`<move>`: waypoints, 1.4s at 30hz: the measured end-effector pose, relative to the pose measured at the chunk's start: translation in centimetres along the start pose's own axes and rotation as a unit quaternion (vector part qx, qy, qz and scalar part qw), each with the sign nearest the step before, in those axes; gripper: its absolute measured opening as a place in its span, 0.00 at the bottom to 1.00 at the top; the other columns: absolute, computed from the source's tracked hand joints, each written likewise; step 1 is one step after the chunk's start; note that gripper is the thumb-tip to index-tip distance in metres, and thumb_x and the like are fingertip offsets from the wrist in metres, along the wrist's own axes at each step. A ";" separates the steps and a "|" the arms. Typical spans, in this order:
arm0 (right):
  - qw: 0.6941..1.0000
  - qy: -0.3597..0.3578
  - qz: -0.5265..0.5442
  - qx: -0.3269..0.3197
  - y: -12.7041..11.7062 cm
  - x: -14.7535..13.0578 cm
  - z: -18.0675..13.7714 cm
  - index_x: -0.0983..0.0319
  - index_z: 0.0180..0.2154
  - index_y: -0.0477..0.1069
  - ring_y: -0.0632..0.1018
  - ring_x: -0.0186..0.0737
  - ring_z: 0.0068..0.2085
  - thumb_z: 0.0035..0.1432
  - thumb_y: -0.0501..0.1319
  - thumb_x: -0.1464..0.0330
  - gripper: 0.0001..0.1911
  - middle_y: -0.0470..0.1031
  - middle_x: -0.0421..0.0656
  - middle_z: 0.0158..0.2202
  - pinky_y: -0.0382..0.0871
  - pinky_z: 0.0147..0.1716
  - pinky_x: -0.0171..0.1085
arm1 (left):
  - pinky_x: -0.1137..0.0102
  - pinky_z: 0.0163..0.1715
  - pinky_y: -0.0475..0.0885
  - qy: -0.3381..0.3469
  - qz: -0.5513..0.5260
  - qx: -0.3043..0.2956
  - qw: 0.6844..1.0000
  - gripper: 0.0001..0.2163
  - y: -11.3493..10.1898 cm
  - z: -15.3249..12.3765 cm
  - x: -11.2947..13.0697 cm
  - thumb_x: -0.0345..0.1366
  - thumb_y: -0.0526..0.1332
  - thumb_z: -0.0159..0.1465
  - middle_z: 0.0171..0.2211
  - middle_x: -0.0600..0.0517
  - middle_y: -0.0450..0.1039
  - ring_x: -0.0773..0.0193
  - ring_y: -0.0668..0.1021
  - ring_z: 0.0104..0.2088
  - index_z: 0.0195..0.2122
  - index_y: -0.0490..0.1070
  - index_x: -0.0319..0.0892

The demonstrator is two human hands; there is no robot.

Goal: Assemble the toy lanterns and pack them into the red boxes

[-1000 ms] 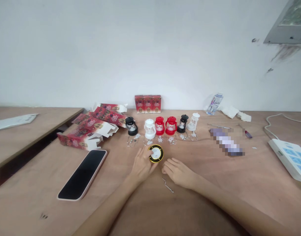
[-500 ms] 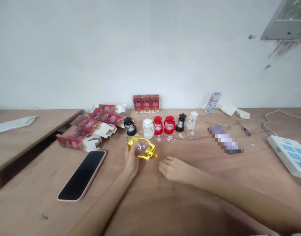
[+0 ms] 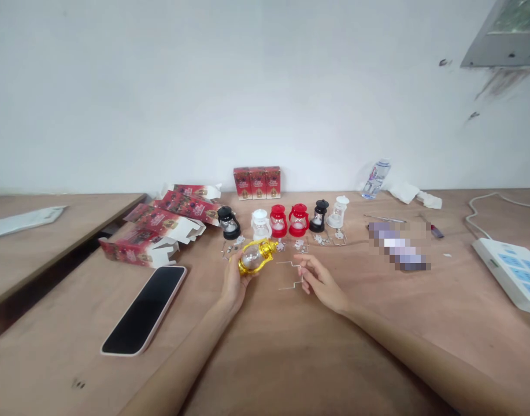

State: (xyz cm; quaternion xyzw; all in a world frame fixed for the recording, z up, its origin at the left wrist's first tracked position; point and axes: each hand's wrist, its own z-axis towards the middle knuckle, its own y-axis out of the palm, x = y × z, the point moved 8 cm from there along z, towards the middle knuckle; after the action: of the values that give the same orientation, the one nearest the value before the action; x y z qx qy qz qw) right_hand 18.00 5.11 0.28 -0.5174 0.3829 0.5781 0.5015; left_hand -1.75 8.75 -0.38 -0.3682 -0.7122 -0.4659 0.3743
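My left hand (image 3: 236,284) is closed around the base of a small gold lantern (image 3: 255,257) with a clear globe, tilted so its top points right. To its right, my right hand (image 3: 320,280) pinches a thin bent wire handle (image 3: 301,274), whose two ends point left toward the lantern without touching it. Beyond the hands stands a row of small lanterns: a black lantern (image 3: 229,223), a white lantern (image 3: 260,225), two red ones (image 3: 278,221), then another black and another white. Small metal parts and tags (image 3: 320,239) lie in front of them.
Opened red cartons (image 3: 139,242) pile up at left, near a phone (image 3: 145,310). Three red boxes (image 3: 258,183) stand by the wall. A bottle (image 3: 376,179), tissues (image 3: 404,192), a blurred purple item (image 3: 397,245) and a white power strip (image 3: 510,271) are at right.
My right hand has turned and lifted the wire handle, swinging its ends from pointing toward me to pointing left. The gold lantern has tilted, its top now higher.
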 end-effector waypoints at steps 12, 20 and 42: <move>0.975 0.055 0.168 0.136 -2.2 1.5 0.1 0.62 0.29 0.70 0.69 0.31 0.22 0.45 0.67 0.58 0.15 0.67 0.35 0.20 0.66 0.25 0.35 | 0.81 0.09 0.54 0.049 0.112 -0.060 0.991 0.17 1.1 -0.8 -1.2 0.47 0.65 0.49 0.19 0.61 0.62 0.74 0.64 0.14 0.31 0.62 0.42; 0.974 0.040 0.134 0.177 -3.2 1.4 0.2 0.61 0.24 0.72 0.71 0.34 0.29 0.44 0.68 0.62 0.11 0.73 0.37 0.21 0.63 0.34 0.35 | 0.82 0.08 0.52 0.040 0.133 -0.085 0.987 0.17 1.6 -1.6 -1.8 0.49 0.63 0.50 0.18 0.61 0.61 0.75 0.63 0.13 0.32 0.62 0.43; 0.978 0.034 0.121 0.169 -3.1 1.2 0.2 0.60 0.23 0.71 0.70 0.33 0.28 0.46 0.67 0.62 0.10 0.71 0.36 0.21 0.60 0.34 0.34 | 0.82 0.10 0.53 0.039 0.090 -0.093 0.991 0.19 1.9 -1.7 -1.2 0.50 0.64 0.49 0.20 0.60 0.61 0.75 0.63 0.16 0.31 0.61 0.42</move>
State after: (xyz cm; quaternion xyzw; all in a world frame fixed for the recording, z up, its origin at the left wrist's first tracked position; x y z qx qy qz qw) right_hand 21.02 6.12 -0.66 -0.3947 0.5514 0.5436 0.4947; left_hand 0.80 7.47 -0.23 -0.4457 -0.6150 -0.5081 0.4063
